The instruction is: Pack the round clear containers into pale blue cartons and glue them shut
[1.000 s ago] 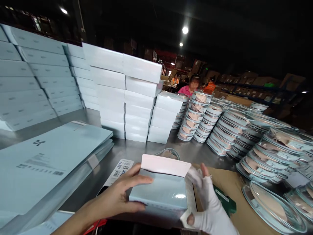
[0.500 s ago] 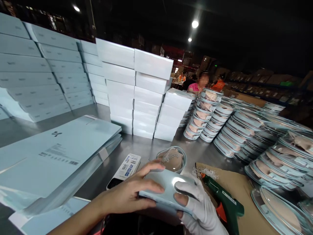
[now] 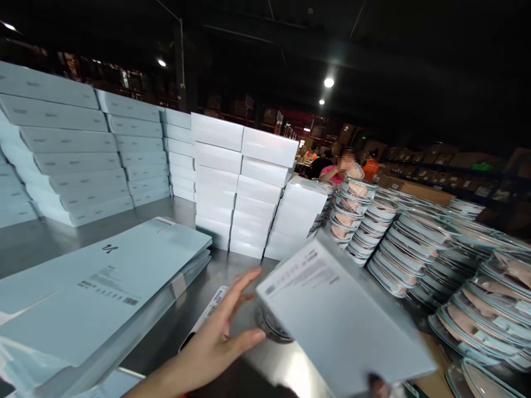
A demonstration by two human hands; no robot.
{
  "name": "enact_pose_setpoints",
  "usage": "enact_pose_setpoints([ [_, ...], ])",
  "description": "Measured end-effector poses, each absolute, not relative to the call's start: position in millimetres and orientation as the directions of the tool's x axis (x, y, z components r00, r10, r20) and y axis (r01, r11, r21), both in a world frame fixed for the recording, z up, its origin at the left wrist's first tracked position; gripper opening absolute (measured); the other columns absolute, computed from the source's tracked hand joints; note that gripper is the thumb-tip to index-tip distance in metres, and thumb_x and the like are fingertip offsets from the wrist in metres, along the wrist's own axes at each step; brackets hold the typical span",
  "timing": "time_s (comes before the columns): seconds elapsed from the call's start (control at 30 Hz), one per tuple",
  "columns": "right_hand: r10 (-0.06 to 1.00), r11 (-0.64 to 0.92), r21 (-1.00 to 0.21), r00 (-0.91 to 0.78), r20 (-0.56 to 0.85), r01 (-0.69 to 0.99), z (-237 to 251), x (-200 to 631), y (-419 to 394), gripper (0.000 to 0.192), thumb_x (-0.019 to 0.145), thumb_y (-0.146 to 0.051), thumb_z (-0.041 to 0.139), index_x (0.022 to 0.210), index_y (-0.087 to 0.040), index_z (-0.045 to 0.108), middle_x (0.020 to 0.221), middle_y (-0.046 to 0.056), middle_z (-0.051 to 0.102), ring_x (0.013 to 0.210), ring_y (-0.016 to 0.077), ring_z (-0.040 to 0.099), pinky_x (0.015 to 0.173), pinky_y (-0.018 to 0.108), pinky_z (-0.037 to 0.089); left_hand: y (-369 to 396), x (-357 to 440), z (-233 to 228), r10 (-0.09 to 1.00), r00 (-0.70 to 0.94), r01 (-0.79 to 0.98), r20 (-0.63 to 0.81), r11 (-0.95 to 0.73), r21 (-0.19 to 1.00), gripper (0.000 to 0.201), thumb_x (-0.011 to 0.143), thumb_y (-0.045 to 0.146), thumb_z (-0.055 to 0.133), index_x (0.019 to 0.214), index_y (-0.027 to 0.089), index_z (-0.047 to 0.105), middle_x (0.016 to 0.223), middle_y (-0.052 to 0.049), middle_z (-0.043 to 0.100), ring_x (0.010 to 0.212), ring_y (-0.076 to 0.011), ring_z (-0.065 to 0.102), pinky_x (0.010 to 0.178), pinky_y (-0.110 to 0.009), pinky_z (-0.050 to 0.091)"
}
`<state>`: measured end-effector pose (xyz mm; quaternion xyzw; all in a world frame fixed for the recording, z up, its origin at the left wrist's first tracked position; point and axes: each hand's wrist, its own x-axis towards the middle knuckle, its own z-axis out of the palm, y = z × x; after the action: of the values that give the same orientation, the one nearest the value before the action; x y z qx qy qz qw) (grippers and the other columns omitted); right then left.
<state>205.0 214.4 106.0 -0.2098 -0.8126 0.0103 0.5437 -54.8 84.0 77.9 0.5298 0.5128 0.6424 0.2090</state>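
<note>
A pale blue-grey cardboard box (image 3: 344, 320), with printed small text on one end, is tilted up above the table. My right hand (image 3: 379, 385) grips its near lower edge; only a thumb tip and a bit of white glove show, blurred. Bare and holding nothing, my left hand (image 3: 211, 337) is spread just left of the box, fingers apart. Behind the box's left edge, a round clear-lidded container (image 3: 267, 326) on the table is partly hidden. A white, labelled flat object (image 3: 209, 309) lies beyond my left hand, partly covered by it.
Flat pale blue printed cartons (image 3: 136, 265) lie stacked at left. White box stacks (image 3: 257, 182) and blue box stacks (image 3: 83, 155) stand behind. Piles of clear-lidded packs (image 3: 402, 243) fill the right, above brown cardboard (image 3: 435, 354). A person in pink (image 3: 332, 174) is beyond.
The box has gone from lying between both hands to being tilted up on the right in my right hand. My left hand has let go and opened. The view has tipped upward.
</note>
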Motion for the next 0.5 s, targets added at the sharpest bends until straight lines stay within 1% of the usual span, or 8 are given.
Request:
enact_pose_setpoints([
  [0.1, 0.494, 0.835, -0.422, -0.144, 0.857, 0.352, 173.4, 186.3, 247.5, 0.047, 0.092, -0.057, 0.064, 0.124, -0.022, 0.062, 0.106, 0.009, 0.077, 0.085, 0.0254, 0.076, 0.072, 0.040, 0.065, 51.0, -94.5, 94.3, 0.664, -0.357, 0.689, 0.657, -0.289, 0.665, 0.026, 0.099, 0.034, 0.063, 0.123, 0.038, 0.070, 0.151, -0.003, 0.059, 0.149, -0.0329, 0.045, 0.117, -0.047, 0.044],
  [0.13, 0.546, 0.791, -0.481, -0.083, 0.833, 0.378, 199.2, 173.4, 263.2, 0.061, 0.078, -0.059, 0.077, 0.123, -0.021, 0.061, 0.109, 0.011, 0.076, 0.091, 0.0302, 0.074, 0.075, 0.044, 0.065, 39.0, -111.4, 98.6, 0.626, -0.336, 0.783, 0.704, -0.230, 0.578, 0.022, 0.099, 0.032, 0.062, 0.119, 0.038, 0.070, 0.147, -0.003, 0.063, 0.147, -0.0324, 0.047, 0.115, -0.045, 0.047],
  [0.17, 0.501, 0.768, -0.402, -0.077, 0.862, 0.498, 224.6, 157.0, 280.5, 0.066, 0.073, -0.055, 0.080, 0.125, -0.019, 0.060, 0.115, 0.014, 0.073, 0.100, 0.0336, 0.072, 0.084, 0.048, 0.062, 27.8, -129.2, 102.0, 0.652, -0.321, 0.841, 0.687, -0.138, 0.523, 0.024, 0.098, 0.030, 0.063, 0.121, 0.037, 0.068, 0.148, -0.002, 0.062, 0.147, -0.0322, 0.047, 0.111, -0.043, 0.051],
  [0.2, 0.469, 0.745, -0.288, -0.166, 0.867, 0.602, 248.2, 137.3, 298.3, 0.069, 0.073, -0.046, 0.081, 0.131, -0.018, 0.057, 0.125, 0.016, 0.070, 0.111, 0.0349, 0.068, 0.092, 0.048, 0.059, 18.1, -147.3, 104.4, 0.622, -0.349, 0.877, 0.702, -0.047, 0.478, 0.024, 0.098, 0.033, 0.063, 0.121, 0.037, 0.067, 0.145, -0.003, 0.063, 0.146, -0.0326, 0.048, 0.097, -0.035, 0.060],
  [0.27, 0.432, 0.738, -0.166, -0.268, 0.861, 0.654, 285.4, 92.1, 332.3, 0.073, 0.069, -0.033, 0.084, 0.134, -0.013, 0.056, 0.137, 0.020, 0.063, 0.128, 0.0383, 0.058, 0.108, 0.051, 0.048, 4.3, -182.9, 106.5, 0.555, -0.459, 0.880, 0.694, 0.174, 0.443, 0.027, 0.099, 0.044, 0.058, 0.123, 0.033, 0.064, 0.144, -0.006, 0.062, 0.143, -0.0355, 0.050, 0.071, -0.027, 0.062],
  [0.3, 0.435, 0.735, -0.109, -0.341, 0.833, 0.670, 298.0, 69.1, 346.9, 0.071, 0.072, -0.032, 0.083, 0.134, -0.012, 0.056, 0.138, 0.022, 0.062, 0.131, 0.0402, 0.055, 0.109, 0.054, 0.045, 0.4, -200.0, 106.3, 0.529, -0.507, 0.862, 0.680, 0.287, 0.419, 0.032, 0.100, 0.048, 0.054, 0.124, 0.031, 0.063, 0.143, -0.008, 0.062, 0.139, -0.0363, 0.055, 0.069, -0.028, 0.061],
  [0.4, 0.466, 0.759, -0.035, -0.504, 0.727, 0.650, 313.5, 15.0, 374.5, 0.061, 0.074, -0.032, 0.081, 0.128, -0.010, 0.062, 0.136, 0.024, 0.064, 0.132, 0.0440, 0.054, 0.107, 0.059, 0.044, -3.4, -244.9, 102.0, 0.490, -0.625, 0.760, 0.607, 0.560, 0.330, 0.051, 0.098, 0.058, 0.040, 0.125, 0.020, 0.063, 0.134, -0.015, 0.066, 0.127, -0.0422, 0.064, 0.097, -0.050, 0.056],
  [0.5, 0.457, 0.795, -0.036, -0.559, 0.692, 0.606, 309.2, 3.4, 373.9, 0.068, 0.082, -0.037, 0.075, 0.138, -0.005, 0.055, 0.149, 0.029, 0.054, 0.141, 0.0450, 0.047, 0.111, 0.059, 0.042, -3.5, -274.2, 94.3, 0.349, -0.812, 0.538, 0.468, 0.760, 0.365, 0.069, 0.090, 0.070, 0.041, 0.113, 0.011, 0.068, 0.118, -0.021, 0.071, 0.123, -0.0551, 0.061, 0.099, -0.068, 0.048],
])
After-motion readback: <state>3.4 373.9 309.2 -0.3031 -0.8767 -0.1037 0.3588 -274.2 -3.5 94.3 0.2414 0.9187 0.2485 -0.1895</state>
